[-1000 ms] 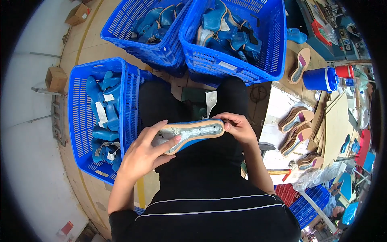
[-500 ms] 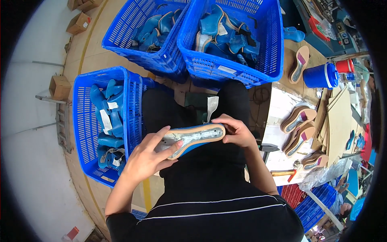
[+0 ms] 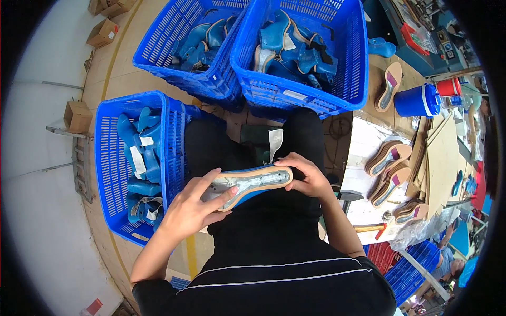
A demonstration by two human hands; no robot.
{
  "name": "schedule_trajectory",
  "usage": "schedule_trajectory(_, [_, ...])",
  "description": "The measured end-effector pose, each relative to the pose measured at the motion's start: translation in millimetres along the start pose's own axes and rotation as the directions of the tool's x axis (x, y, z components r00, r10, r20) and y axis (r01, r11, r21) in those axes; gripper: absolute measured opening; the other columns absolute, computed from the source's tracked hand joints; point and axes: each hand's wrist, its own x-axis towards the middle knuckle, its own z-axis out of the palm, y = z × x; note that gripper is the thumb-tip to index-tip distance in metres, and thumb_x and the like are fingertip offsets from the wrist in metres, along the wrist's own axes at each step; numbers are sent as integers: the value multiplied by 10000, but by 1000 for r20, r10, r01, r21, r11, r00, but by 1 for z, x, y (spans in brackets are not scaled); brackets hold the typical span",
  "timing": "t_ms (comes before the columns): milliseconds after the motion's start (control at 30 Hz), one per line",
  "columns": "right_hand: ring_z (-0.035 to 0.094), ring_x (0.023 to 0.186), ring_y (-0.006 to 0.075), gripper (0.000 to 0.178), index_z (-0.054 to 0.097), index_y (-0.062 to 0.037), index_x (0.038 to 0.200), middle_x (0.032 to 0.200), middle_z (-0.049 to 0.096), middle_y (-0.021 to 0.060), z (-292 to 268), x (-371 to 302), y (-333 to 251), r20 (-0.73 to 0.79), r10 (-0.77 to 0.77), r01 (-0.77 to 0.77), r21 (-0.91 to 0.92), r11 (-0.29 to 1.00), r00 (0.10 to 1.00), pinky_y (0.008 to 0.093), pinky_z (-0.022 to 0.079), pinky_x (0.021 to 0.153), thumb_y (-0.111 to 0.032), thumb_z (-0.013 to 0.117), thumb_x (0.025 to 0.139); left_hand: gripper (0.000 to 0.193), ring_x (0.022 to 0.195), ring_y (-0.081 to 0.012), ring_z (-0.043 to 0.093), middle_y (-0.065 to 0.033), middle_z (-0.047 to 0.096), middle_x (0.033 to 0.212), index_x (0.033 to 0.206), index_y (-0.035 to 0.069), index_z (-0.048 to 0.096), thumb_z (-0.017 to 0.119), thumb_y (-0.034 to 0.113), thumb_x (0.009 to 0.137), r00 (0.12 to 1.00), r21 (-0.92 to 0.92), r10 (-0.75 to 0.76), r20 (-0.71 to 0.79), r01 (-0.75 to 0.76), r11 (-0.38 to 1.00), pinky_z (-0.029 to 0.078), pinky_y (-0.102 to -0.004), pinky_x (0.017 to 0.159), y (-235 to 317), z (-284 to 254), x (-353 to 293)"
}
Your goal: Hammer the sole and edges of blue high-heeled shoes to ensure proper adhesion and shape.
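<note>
Across my lap I hold a blue shoe last [image 3: 246,197], sole side up, with a tan-edged insole [image 3: 258,178] lying along it. The insole's middle is grey and whitish, with a small dark hole near the heel end. My left hand [image 3: 191,206] grips the wide toe end, its thumb on the insole's face. Around the narrow heel end closes my right hand [image 3: 310,178], fingers on the far edge and thumb below. A whitish strip [image 3: 275,142] sticks up just beyond the heel end; what it is fixed to is hidden.
Blue crates holding blue lasts stand ahead [image 3: 300,89], ahead left [image 3: 208,79] and left [image 3: 164,142]. On the right-hand table are stacked insoles [image 3: 389,159], a single insole [image 3: 390,87], a wooden-handled hammer [image 3: 369,228], a dark metal tool [image 3: 351,196] and a blue jug [image 3: 414,101].
The last's heel end has dipped slightly toward me, with my right hand moving along with it. Both hands keep their hold.
</note>
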Motion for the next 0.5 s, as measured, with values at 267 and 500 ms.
schedule_trajectory(267, [662, 1096, 240, 694, 678, -48, 1439, 1178, 682, 95, 3, -4, 7, -14, 53, -53, 15, 998, 998, 365, 520, 976, -294, 936, 844, 706, 1205, -385, 692, -145, 548, 1536, 1363, 334, 764, 1001, 214, 709, 1000, 7, -28, 0, 28, 1000, 661, -466, 922, 5, -2, -1])
schedule_trajectory(500, [651, 1084, 164, 928, 517, 31, 1575, 1169, 685, 96, 18, -11, 27, -79, 250, -132, 678, 723, 965, 328, 503, 958, -680, 680, 1000, 782, 1215, -374, 659, -146, 523, 1535, 1419, 380, 726, 985, 180, 709, 999, -31, -28, -20, 28, 999, 663, -461, 905, 3, -1, 0])
